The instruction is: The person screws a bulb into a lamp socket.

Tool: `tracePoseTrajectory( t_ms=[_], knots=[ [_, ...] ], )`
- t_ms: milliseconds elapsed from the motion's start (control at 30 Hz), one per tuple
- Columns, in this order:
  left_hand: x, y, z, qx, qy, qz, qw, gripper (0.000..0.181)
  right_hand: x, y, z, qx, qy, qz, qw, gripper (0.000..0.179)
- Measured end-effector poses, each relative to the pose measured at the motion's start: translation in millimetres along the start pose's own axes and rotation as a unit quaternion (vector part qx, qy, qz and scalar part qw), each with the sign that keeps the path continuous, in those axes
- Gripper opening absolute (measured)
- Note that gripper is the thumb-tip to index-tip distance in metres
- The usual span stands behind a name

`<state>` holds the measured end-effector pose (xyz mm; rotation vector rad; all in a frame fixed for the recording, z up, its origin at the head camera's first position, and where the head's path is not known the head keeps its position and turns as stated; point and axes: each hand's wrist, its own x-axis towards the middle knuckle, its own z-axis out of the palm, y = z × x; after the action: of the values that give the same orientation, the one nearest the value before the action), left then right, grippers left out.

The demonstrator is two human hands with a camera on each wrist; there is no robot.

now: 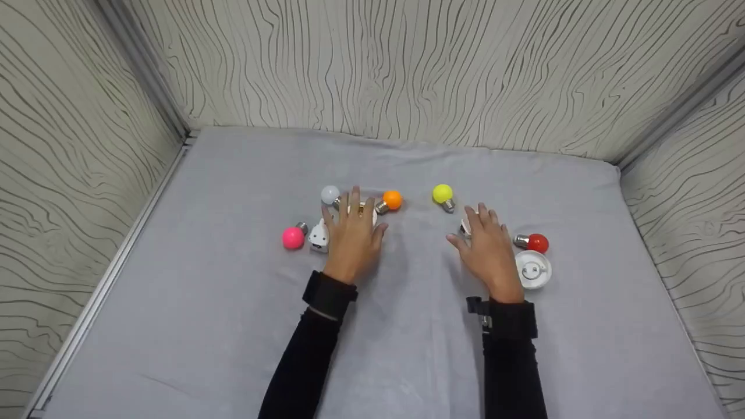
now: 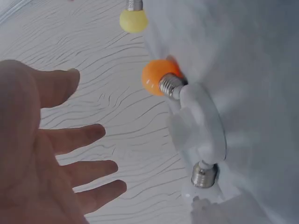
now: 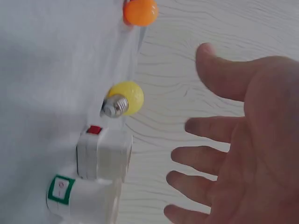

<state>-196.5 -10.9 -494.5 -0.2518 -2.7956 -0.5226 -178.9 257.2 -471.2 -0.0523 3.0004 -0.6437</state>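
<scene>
My left hand (image 1: 352, 241) has its fingers spread above a round white lamp base (image 2: 203, 126), apart from it in the left wrist view. An orange bulb (image 1: 391, 199) and a white bulb (image 1: 330, 194) lie beside that base. Left of the hand are a white socket piece (image 1: 318, 237) and a pink bulb (image 1: 293, 238). My right hand (image 1: 489, 250), fingers extended and holding nothing, hovers over a white block with a red switch (image 3: 110, 154), partly hidden in the head view. Next to this block stands a white piece with a green-framed switch (image 3: 88, 198).
A yellow bulb (image 1: 442, 194) lies beyond the right hand. To the right are a red bulb (image 1: 537, 243) and a round white socket base (image 1: 534, 269). Grey cloth (image 1: 407, 349) covers the table, and patterned panels (image 1: 407, 70) enclose its back and sides.
</scene>
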Motion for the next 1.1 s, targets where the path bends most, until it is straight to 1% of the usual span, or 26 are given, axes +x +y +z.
tracePoseTrajectory(
  t_ms=[67,133,233,333,433,567,667,800,967,1033,1100],
  knots=[
    [1.1,-5.0,-5.9,-0.018,0.015,-0.003,0.9997,0.049,-1.5,5,-5,0.007,0.012,0.005,0.9999,0.070],
    [2.4,-11.3,-12.3,-0.035,0.027,-0.010,0.9990,0.042,-3.0,11,-9,0.016,0.031,0.007,0.9994,0.064],
    [4.9,-23.5,-21.0,-0.058,0.049,-0.017,0.9970,0.031,-5.7,20,-14,0.028,0.061,0.011,0.9977,0.059],
    [6.1,-37.6,-29.4,-0.071,0.052,-0.033,0.9956,0.025,-8.3,27,-18,0.032,0.073,0.018,0.9966,0.059],
    [4.9,-51.9,-37.5,-0.071,0.030,-0.064,0.9950,0.026,-10.1,33,-21,0.032,0.061,0.036,0.9970,0.058],
    [2.7,-68.4,-45.2,-0.065,-0.011,-0.104,0.9923,0.031,-11.9,40,-22,0.032,0.018,0.072,0.9967,0.056],
    [1.5,-78.3,-49.1,-0.071,-0.027,-0.121,0.9897,0.032,-12.0,44,-23,0.030,-0.014,0.095,0.9949,0.057],
    [0.5,-88.5,-53.5,-0.079,-0.046,-0.142,0.9857,0.034,-10.9,48,-23,0.030,-0.043,0.113,0.9922,0.060],
    [-0.2,-98.5,-56.2,-0.076,-0.093,-0.173,0.9777,0.038,-7.2,50,-17,0.034,-0.053,0.119,0.9910,0.063],
    [-1.4,-102.2,-56.1,-0.073,-0.103,-0.178,0.9759,0.039,-4.9,51,-13,0.036,-0.056,0.123,0.9901,0.066],
    [-3.2,-106.1,-55.2,-0.067,-0.104,-0.179,0.9761,0.039,-2.8,52,-8,0.039,-0.064,0.130,0.9887,0.070]
  ],
)
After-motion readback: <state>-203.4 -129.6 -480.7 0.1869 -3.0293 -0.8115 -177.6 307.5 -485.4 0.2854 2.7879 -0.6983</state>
